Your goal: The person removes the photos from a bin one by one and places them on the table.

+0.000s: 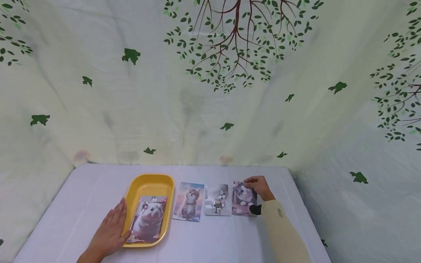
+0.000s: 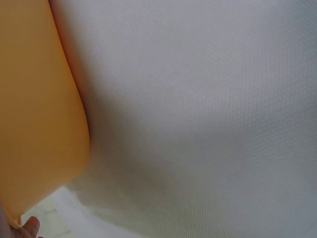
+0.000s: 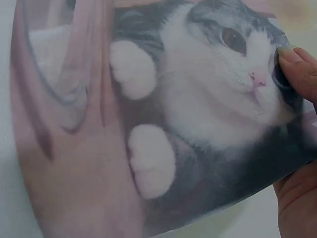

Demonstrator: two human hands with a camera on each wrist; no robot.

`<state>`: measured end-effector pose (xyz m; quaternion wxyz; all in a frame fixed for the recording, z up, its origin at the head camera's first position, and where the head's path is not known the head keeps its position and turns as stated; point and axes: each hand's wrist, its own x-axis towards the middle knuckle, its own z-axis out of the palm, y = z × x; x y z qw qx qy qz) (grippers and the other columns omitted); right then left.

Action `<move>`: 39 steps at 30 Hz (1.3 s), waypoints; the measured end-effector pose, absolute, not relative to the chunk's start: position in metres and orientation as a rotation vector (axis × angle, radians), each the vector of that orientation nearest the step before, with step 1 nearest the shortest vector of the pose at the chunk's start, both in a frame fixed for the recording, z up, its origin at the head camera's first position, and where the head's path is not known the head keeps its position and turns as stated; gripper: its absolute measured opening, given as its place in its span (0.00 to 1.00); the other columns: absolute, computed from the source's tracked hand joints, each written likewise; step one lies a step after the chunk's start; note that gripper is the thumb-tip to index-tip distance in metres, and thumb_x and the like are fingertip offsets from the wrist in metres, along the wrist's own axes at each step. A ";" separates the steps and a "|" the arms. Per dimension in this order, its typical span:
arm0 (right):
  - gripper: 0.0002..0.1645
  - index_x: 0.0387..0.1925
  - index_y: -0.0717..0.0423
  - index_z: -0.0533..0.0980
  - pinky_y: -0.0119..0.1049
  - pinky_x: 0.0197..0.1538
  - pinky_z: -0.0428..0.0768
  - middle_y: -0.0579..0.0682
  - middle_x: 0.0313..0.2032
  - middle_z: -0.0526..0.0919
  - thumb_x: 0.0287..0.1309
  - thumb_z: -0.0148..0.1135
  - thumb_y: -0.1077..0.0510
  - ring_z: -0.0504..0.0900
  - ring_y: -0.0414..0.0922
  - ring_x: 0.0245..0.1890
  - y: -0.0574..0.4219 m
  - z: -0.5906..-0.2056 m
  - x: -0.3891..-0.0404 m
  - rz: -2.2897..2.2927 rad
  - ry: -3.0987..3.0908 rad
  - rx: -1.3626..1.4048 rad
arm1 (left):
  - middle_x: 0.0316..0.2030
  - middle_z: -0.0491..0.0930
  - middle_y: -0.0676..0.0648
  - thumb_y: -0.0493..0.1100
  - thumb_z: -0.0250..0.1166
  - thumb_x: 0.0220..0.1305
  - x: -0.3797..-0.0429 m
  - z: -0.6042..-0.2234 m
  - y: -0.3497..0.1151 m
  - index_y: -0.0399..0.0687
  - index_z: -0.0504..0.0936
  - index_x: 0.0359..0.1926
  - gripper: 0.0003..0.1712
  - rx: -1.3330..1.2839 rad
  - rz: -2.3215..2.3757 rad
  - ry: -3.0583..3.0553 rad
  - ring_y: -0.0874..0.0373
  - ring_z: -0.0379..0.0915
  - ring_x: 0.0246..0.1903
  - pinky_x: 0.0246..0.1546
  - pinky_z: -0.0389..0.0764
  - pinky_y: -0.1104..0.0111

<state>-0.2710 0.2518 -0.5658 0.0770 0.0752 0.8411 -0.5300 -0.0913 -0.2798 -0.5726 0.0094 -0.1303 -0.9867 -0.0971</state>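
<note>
My left hand (image 1: 110, 232) rests along the left rim of a yellow tray (image 1: 151, 176), fingers straight. The tray's outer wall (image 2: 39, 109) fills the left side of the left wrist view. Inside the tray lies a photo card of a hamster-like animal (image 1: 149, 221). At the right end of a row of cards, my right hand (image 1: 261, 187) pinches a black-and-white cat photo card (image 1: 244, 200) by its upper right corner. In the right wrist view the cat card (image 3: 208, 104) appears large, with a fingertip on its face and more of the hand behind its edge.
Between the tray and the held card lie a tabby kitten card (image 1: 189, 202) and a pale grey picture card (image 1: 217, 200). All stand on a white-covered table (image 1: 210, 241). A leaf-patterned curtain (image 1: 184, 120) hangs behind the far edge and both sides.
</note>
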 end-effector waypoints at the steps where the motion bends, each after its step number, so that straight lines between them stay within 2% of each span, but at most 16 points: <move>1: 0.07 0.36 0.62 0.85 0.39 0.44 0.78 0.53 0.37 0.86 0.54 0.68 0.64 0.81 0.45 0.38 0.252 -0.569 -0.272 -1.563 2.533 0.208 | 0.75 0.28 0.36 0.50 0.63 0.59 -0.091 -0.572 -0.280 0.28 0.30 0.72 0.60 -0.404 -0.304 -3.083 0.41 0.29 0.74 0.62 0.12 0.71; 6: 0.05 0.35 0.60 0.85 0.42 0.45 0.79 0.52 0.36 0.86 0.55 0.68 0.64 0.81 0.46 0.37 0.248 -0.581 -0.274 -1.451 2.613 0.202 | 0.75 0.26 0.37 0.50 0.63 0.59 -0.091 -0.572 -0.279 0.29 0.29 0.72 0.61 -0.402 -0.294 -3.072 0.42 0.27 0.74 0.62 0.12 0.71; 10: 0.05 0.34 0.61 0.85 0.46 0.46 0.79 0.55 0.36 0.86 0.54 0.68 0.65 0.82 0.49 0.38 0.243 -0.584 -0.272 -1.394 2.692 0.203 | 0.75 0.23 0.39 0.50 0.64 0.58 -0.092 -0.573 -0.279 0.30 0.28 0.72 0.61 -0.407 -0.271 -3.052 0.44 0.25 0.74 0.63 0.12 0.71; 16: 0.06 0.35 0.63 0.84 0.50 0.47 0.79 0.58 0.38 0.86 0.55 0.66 0.66 0.82 0.53 0.41 0.235 -0.585 -0.269 -1.308 2.787 0.128 | 0.75 0.27 0.38 0.50 0.63 0.59 -0.091 -0.571 -0.280 0.29 0.30 0.72 0.60 -0.396 -0.279 -3.064 0.44 0.25 0.74 0.63 0.12 0.72; 20: 0.06 0.35 0.62 0.84 0.49 0.44 0.79 0.56 0.37 0.86 0.55 0.65 0.66 0.82 0.51 0.39 0.234 -0.589 -0.268 -1.294 2.815 0.102 | 0.75 0.30 0.36 0.49 0.63 0.59 -0.091 -0.570 -0.279 0.28 0.33 0.72 0.59 -0.393 -0.312 -3.069 0.44 0.27 0.74 0.63 0.13 0.72; 21: 0.06 0.35 0.62 0.84 0.48 0.44 0.79 0.56 0.37 0.86 0.55 0.65 0.66 0.82 0.50 0.39 0.234 -0.591 -0.268 -1.295 2.818 0.104 | 0.75 0.30 0.36 0.49 0.63 0.59 -0.091 -0.570 -0.279 0.28 0.33 0.72 0.58 -0.394 -0.319 -3.070 0.44 0.24 0.74 0.63 0.13 0.72; 29: 0.08 0.37 0.62 0.84 0.50 0.45 0.79 0.57 0.39 0.85 0.55 0.65 0.64 0.81 0.51 0.39 0.229 -0.588 -0.266 -1.335 2.810 0.163 | 0.75 0.30 0.36 0.50 0.63 0.59 -0.091 -0.570 -0.278 0.28 0.33 0.72 0.58 -0.374 -0.329 -3.098 0.40 0.34 0.73 0.63 0.12 0.72; 30: 0.09 0.38 0.62 0.84 0.50 0.45 0.79 0.58 0.40 0.85 0.55 0.65 0.63 0.81 0.52 0.40 0.227 -0.586 -0.265 -1.353 2.805 0.164 | 0.75 0.30 0.36 0.50 0.63 0.59 -0.091 -0.570 -0.278 0.28 0.33 0.72 0.59 -0.376 -0.328 -3.094 0.41 0.30 0.74 0.63 0.12 0.72; 34: 0.11 0.42 0.61 0.83 0.51 0.47 0.79 0.58 0.45 0.83 0.57 0.65 0.62 0.80 0.54 0.46 0.213 -0.580 -0.267 -1.465 2.756 0.122 | 0.75 0.30 0.36 0.50 0.63 0.59 -0.091 -0.572 -0.279 0.28 0.32 0.72 0.59 -0.383 -0.326 -3.092 0.42 0.28 0.74 0.62 0.12 0.72; 37: 0.13 0.44 0.61 0.83 0.52 0.52 0.77 0.56 0.46 0.83 0.58 0.66 0.61 0.79 0.54 0.50 0.190 -0.575 -0.267 -1.542 2.717 -0.006 | 0.75 0.29 0.37 0.50 0.63 0.59 -0.091 -0.573 -0.279 0.29 0.31 0.72 0.60 -0.397 -0.292 -3.068 0.43 0.27 0.74 0.62 0.12 0.72; 39: 0.13 0.45 0.61 0.82 0.53 0.55 0.75 0.54 0.45 0.84 0.58 0.66 0.60 0.79 0.53 0.50 0.169 -0.567 -0.264 -1.560 2.701 -0.107 | 0.75 0.28 0.37 0.49 0.63 0.59 -0.091 -0.573 -0.279 0.29 0.30 0.72 0.60 -0.412 -0.268 -3.039 0.46 0.23 0.74 0.63 0.12 0.72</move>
